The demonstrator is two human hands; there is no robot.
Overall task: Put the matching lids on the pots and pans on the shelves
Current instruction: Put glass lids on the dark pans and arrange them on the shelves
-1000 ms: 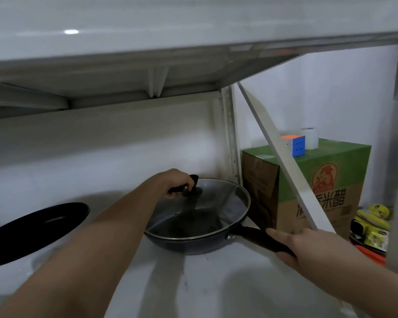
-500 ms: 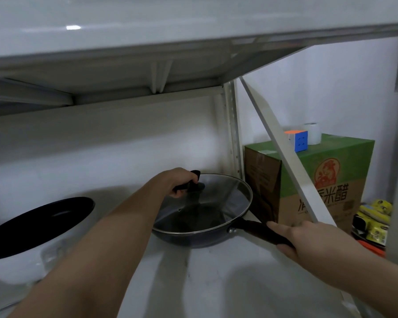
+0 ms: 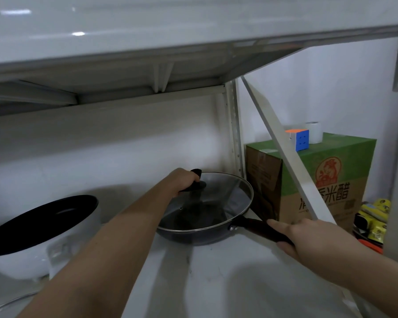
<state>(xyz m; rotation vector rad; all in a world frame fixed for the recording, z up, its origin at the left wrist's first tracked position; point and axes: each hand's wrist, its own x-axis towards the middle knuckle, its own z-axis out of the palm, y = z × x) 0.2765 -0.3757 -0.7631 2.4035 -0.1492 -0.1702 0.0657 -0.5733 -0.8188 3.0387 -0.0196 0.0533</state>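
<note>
A dark frying pan [image 3: 193, 237] stands on the white shelf [image 3: 228, 283], near the back right corner. A glass lid [image 3: 218, 203] with a metal rim lies on the pan. My left hand [image 3: 182, 181] grips the lid's black knob [image 3: 197, 180]. My right hand [image 3: 301, 235] holds the pan's dark handle [image 3: 257, 227], which points to the right. To the left sits a white pot [image 3: 46, 237] with a black inside and no lid on it.
The upper shelf [image 3: 193, 31] hangs low overhead. A white diagonal brace [image 3: 285, 152] crosses in front of a green and brown carton [image 3: 331, 180] carrying a puzzle cube [image 3: 300, 140] and a tape roll [image 3: 313, 131]. Yellow packets [image 3: 372, 216] lie far right. A metal rim [image 3: 7, 304] shows bottom left.
The view has shifted, bringing more of the white pot into sight at left. Both hands have kept their hold on the lid knob and the pan handle.
</note>
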